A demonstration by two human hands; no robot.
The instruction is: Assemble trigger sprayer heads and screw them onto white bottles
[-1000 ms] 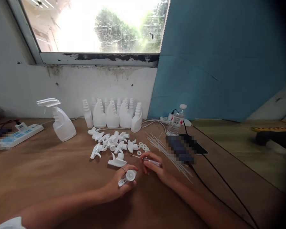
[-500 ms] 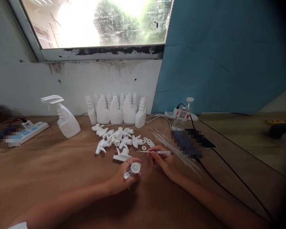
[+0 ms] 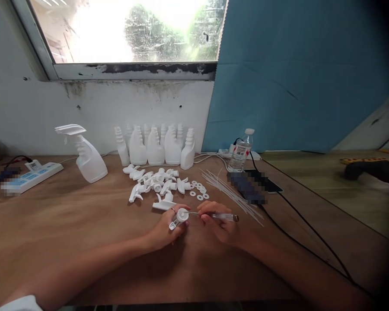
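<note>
My left hand [image 3: 168, 229] is closed around a white trigger spray head [image 3: 183, 215], its round cap opening turned up towards me. In my right hand [image 3: 218, 222] is a screwdriver with a clear handle [image 3: 225, 216], held between thumb and fingers. Its thin metal shaft points left and its tip is at the cap opening; whether it touches inside I cannot tell. Just beyond my left hand lies another spray head [image 3: 164, 202]. A pile of white spray heads [image 3: 157, 179] and several flat white washers [image 3: 200, 197] lie further back.
White bottles [image 3: 155, 149] stand along the wall, and one fitted spray bottle [image 3: 90, 160] leans at left. Thin white tubes [image 3: 231, 192] lie to the right, near a clear water bottle [image 3: 241, 151] and black cables [image 3: 298, 222]. A power strip [image 3: 35, 177] sits at far left.
The screwdriver's tip has come down and left to the spray head's opening, and its handle now tilts down to the right. My left hand keeps its hold. The view has shifted slightly.
</note>
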